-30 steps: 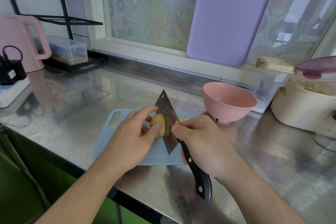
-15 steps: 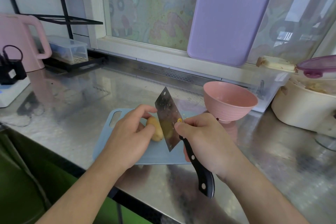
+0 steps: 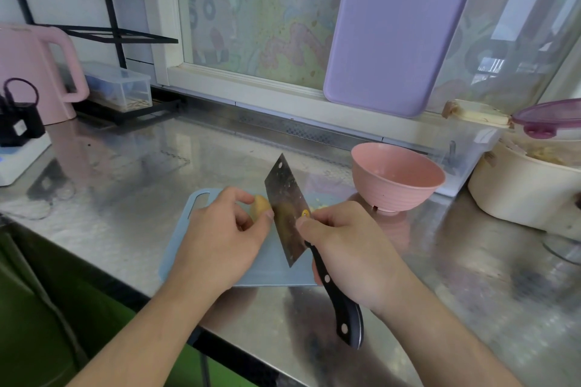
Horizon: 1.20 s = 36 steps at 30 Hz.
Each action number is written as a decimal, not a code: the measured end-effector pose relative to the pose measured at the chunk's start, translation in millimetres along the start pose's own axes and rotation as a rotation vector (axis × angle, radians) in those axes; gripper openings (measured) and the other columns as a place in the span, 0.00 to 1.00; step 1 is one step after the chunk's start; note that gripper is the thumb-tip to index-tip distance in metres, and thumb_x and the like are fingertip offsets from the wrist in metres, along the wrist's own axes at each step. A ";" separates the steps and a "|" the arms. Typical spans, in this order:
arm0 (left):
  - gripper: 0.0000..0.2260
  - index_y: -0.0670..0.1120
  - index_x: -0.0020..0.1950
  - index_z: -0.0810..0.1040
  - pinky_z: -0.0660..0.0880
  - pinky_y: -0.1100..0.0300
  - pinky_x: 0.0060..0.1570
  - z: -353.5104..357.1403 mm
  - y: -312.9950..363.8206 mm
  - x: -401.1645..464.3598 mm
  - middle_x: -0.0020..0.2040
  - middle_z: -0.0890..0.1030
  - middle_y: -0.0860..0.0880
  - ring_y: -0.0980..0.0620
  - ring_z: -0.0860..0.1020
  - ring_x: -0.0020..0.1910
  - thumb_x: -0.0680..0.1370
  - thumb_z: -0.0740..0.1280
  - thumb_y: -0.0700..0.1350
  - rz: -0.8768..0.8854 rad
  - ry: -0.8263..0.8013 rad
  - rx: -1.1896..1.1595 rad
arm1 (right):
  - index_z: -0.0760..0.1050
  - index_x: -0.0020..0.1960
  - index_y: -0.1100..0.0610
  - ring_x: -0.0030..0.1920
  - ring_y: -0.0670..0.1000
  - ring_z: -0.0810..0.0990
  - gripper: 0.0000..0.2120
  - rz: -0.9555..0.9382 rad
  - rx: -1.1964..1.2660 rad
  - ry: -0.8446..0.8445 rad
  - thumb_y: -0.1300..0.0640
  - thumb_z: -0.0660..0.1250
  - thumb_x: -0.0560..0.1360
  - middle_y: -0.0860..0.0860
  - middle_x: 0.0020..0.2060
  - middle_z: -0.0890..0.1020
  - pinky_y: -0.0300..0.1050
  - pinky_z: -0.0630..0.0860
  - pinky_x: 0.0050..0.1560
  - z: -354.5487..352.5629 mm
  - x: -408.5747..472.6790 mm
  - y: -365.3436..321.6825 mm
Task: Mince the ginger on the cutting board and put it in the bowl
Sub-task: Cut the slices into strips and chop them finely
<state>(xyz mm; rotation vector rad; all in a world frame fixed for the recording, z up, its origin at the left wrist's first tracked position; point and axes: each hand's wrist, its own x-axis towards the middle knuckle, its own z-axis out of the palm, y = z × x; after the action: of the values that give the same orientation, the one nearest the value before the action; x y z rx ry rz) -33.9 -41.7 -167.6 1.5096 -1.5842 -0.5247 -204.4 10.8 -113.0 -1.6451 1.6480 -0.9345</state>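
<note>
The ginger (image 3: 260, 205) sits just below the middle of the frame, on the far part of the pale blue cutting board (image 3: 270, 270). It is a stubby yellow-tan piece, mostly hidden between a thumb and the flat of the blade. The left hand (image 3: 220, 239) curls over it, thumb and fingers pinching the knob to pin it to the board, presumably so it cannot roll under the cut. The thumb tip lies right against the blade face — close enough that a slip looks like the main risk here.

The cleaver (image 3: 286, 214) stands steeply, its tip pointing toward the top of the frame and its edge at the ginger's right side, which suits slicing thin pieces off the end. The right hand (image 3: 352, 254) is wrapped round the black handle high up, thumb and forefinger pinching the blade near its heel; choking up like this would give finer control. A yellow scrap clings to the blade by that thumb, and small yellow bits (image 3: 317, 207) lie on the board right of the blade, so the cutting seems under way but far from a mince.

The pink bowl (image 3: 397, 179) waits at centre right on the steel counter (image 3: 132, 179), just beyond the board's far right corner — handy for scraping the ginger in. I cannot tell whether it holds anything.
</note>
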 end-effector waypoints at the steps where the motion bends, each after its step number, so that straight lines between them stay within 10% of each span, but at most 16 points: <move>1: 0.09 0.59 0.56 0.76 0.74 0.57 0.40 -0.3 -0.3 1.1 0.36 0.82 0.61 0.61 0.78 0.38 0.79 0.70 0.58 -0.008 -0.004 -0.013 | 0.71 0.36 0.69 0.23 0.50 0.71 0.21 -0.001 -0.009 -0.005 0.55 0.64 0.82 0.55 0.21 0.75 0.46 0.67 0.31 1.0 0.2 0.0; 21: 0.16 0.61 0.70 0.77 0.67 0.69 0.52 -2.5 -2.2 5.4 0.64 0.74 0.64 0.67 0.74 0.54 0.82 0.65 0.56 0.077 -0.146 -0.034 | 0.67 0.35 0.68 0.25 0.52 0.68 0.22 -0.031 0.000 0.052 0.54 0.62 0.82 0.54 0.21 0.72 0.47 0.66 0.33 -10.7 -1.4 -3.8; 36: 0.09 0.61 0.61 0.77 0.72 0.65 0.49 -1.5 -0.1 4.0 0.56 0.79 0.66 0.64 0.77 0.52 0.82 0.67 0.57 0.072 -0.131 -0.041 | 0.68 0.30 0.57 0.22 0.58 0.77 0.23 0.022 0.097 -0.049 0.56 0.61 0.84 0.61 0.25 0.79 0.45 0.72 0.28 -17.4 -12.3 -17.3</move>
<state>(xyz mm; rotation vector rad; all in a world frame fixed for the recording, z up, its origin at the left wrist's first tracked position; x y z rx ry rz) -32.2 -45.2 -165.8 1.4068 -1.7111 -0.6222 -208.9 24.5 -89.6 -1.5699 1.5602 -0.9416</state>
